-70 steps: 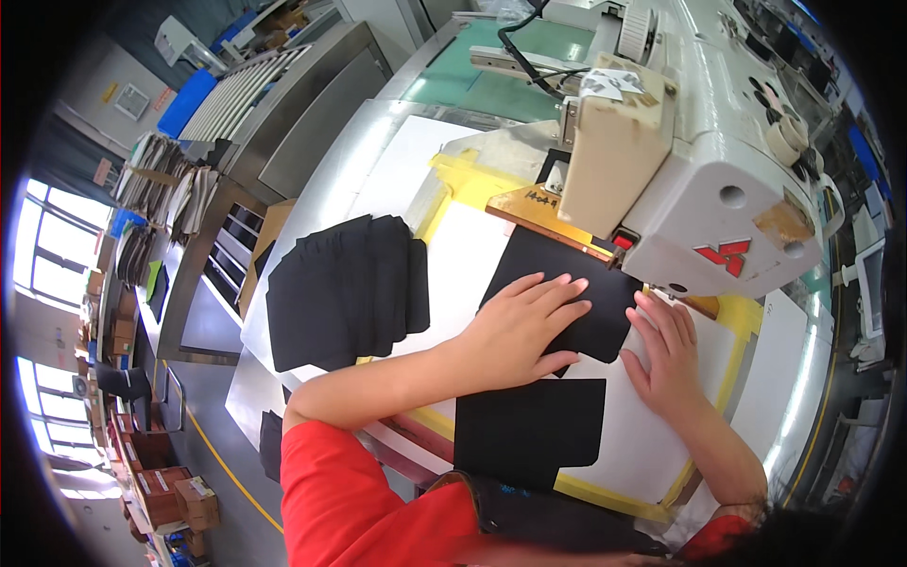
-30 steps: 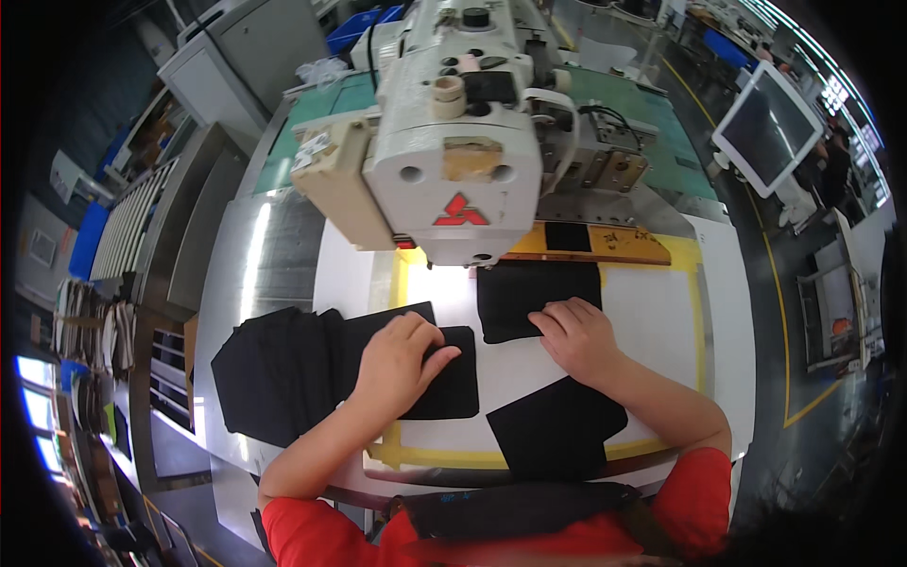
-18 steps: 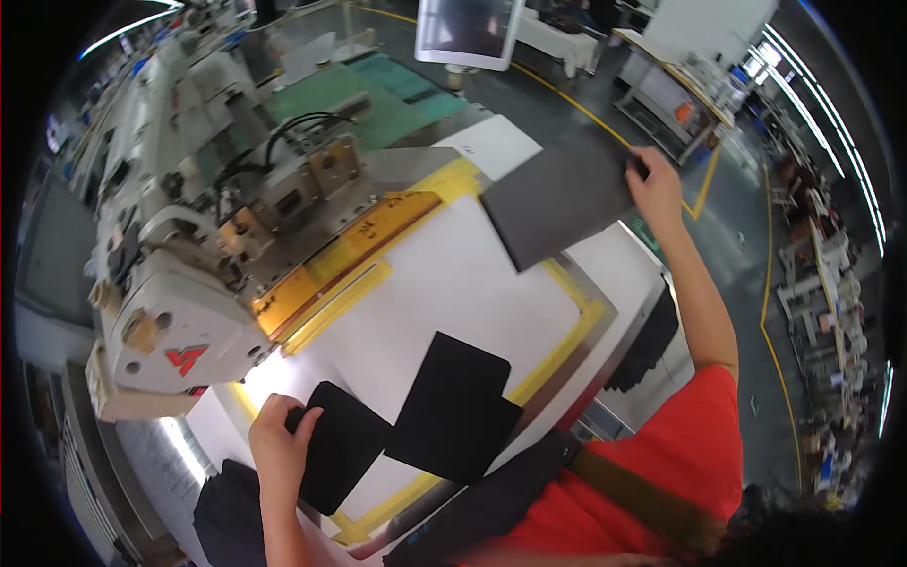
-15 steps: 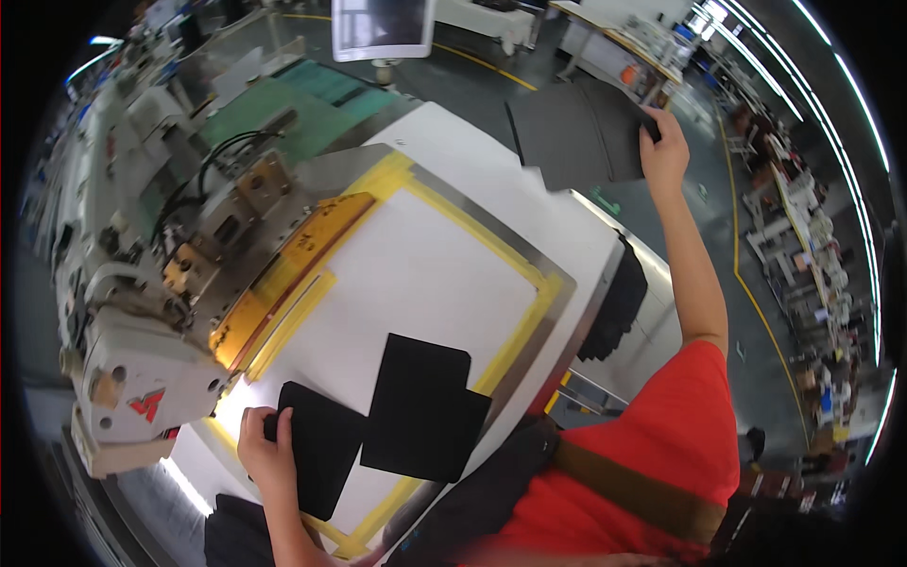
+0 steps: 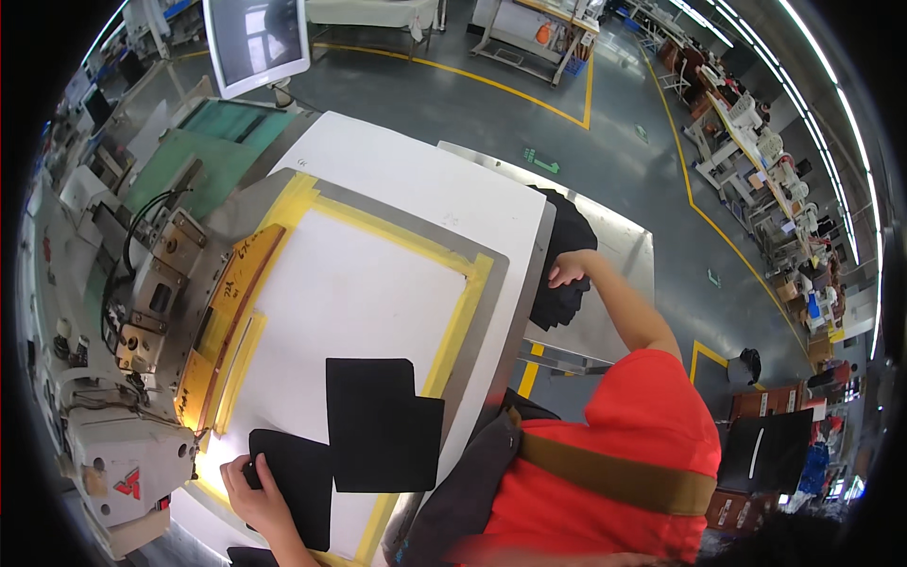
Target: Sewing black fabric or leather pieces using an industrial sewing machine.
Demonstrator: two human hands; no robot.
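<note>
One panel (image 5: 300,491) is gripped by left hand (image 5: 253,493); right hand (image 5: 571,268) at pile (image 5: 570,229), hold unclear.

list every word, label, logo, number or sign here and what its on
Wording isn't copied here.
Yellow guide bar: small dark handwritten marks.
White machine head: red three-part emblem.
White tabletop: faint marks, unreadable.
Floor: green signs, too small to read.
Brown boxes: pale labels, too small to read.
Black panel in the left hand: no visible lettering.
</note>
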